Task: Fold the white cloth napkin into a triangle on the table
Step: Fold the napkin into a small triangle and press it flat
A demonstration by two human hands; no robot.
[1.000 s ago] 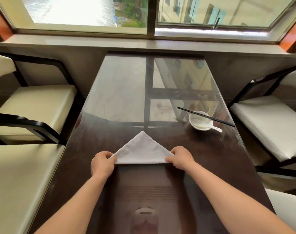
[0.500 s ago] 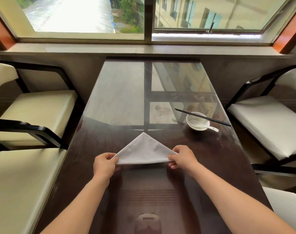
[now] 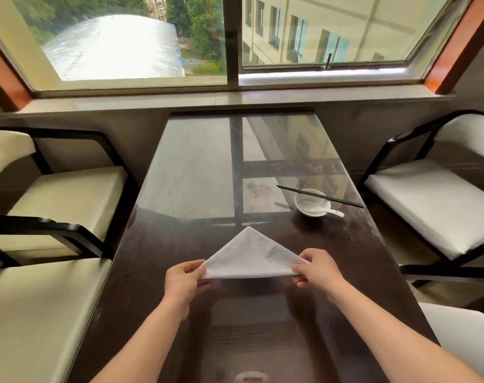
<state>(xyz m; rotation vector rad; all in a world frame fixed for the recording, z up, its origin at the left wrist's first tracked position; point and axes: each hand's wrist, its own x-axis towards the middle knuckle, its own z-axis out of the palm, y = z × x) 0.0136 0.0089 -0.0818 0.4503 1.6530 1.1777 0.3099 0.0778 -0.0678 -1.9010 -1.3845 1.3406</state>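
The white cloth napkin (image 3: 249, 258) is already a triangle, apex pointing away, lying mid-counter (image 3: 359, 286) near the person. A second ago both hands pressed its near corners flat. Now the left hand (image 3: 182, 280) and right hand (image 3: 318, 269) each pinch a corner between thumb and fingers (image 3: 301, 269), and the folded edge looks slightly raised. The fold seems done, with only straightening or repositioning left.

No readable writing at the window table

The white napkin (image 3: 251, 258), the bowl (image 3: 311, 205) near the tabletop's (image 3: 354, 261) right edge and the tabletop itself carry no legible text, label or number; the building (image 3: 359, 26) beyond the glass shows no readable sign.
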